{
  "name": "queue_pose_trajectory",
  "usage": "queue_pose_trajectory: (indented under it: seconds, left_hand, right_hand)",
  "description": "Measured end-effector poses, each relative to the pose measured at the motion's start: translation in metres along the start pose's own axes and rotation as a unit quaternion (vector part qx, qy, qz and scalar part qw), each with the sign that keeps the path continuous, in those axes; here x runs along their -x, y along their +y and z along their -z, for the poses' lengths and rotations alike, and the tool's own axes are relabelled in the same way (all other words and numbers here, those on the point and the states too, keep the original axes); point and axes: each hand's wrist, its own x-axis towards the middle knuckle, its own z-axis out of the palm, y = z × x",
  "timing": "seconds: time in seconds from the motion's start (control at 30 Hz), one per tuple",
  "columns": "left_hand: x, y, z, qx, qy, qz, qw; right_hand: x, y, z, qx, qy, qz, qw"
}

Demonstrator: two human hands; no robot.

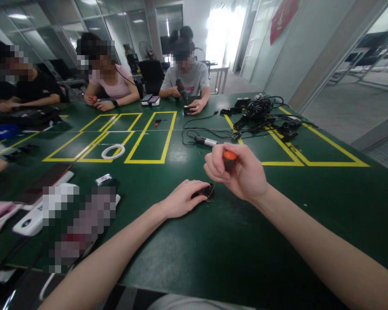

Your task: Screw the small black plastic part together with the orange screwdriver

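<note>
My left hand (185, 199) rests low over the green table, thumb and fingers closed around a small black round part (210, 191) standing on the tabletop. The part's exact kind is hard to make out. Just above and to the right of it, my right hand (237, 170) is wrapped around a screwdriver (229, 156) with an orange-and-dark handle. Its thin shaft slants down toward the black part; whether the tip touches is too small to tell. Behind my right hand lies a silver-and-black tool (207, 141) with a cord.
Tangled black cables (260, 107) lie at the back right. A white tape ring (113, 151) sits among yellow outlines. Phones and a white power bank (32, 221) are at the left. Across the table, a person (189, 77) holds a power drill (182, 89); other people sit farther left.
</note>
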Motion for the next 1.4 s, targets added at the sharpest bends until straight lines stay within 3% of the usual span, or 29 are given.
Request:
queue_pose_trajectory:
  seconds: [0.2,0.3,0.5,0.83,1.4]
  left_hand:
    - [0.0003,-0.0048,-0.0079,-0.003,0.057,-0.030,0.998]
    - [-0.0010,-0.0034,-0.0100,0.016,0.079,-0.015,0.997]
    - [-0.0024,-0.0003,-0.0071,0.102,0.062,0.042,0.992]
    - [-0.0001,-0.0046,-0.0075,0.088,0.044,0.023,0.995]
    - [-0.0012,-0.0036,-0.0096,0.038,0.063,0.017,0.997]
  right_hand:
    - [0.0014,0.0003,0.0023,-0.009,0.003,0.002,1.000]
    - [0.0003,0.0010,0.0016,0.006,0.006,-0.001,1.000]
    - [0.0009,0.0054,0.0011,0.004,0.018,0.002,1.000]
    - [-0.0002,0.0033,0.0008,0.015,0.016,0.000,1.000]
    - [0.0015,0.0050,0.0017,-0.004,0.003,0.005,1.000]
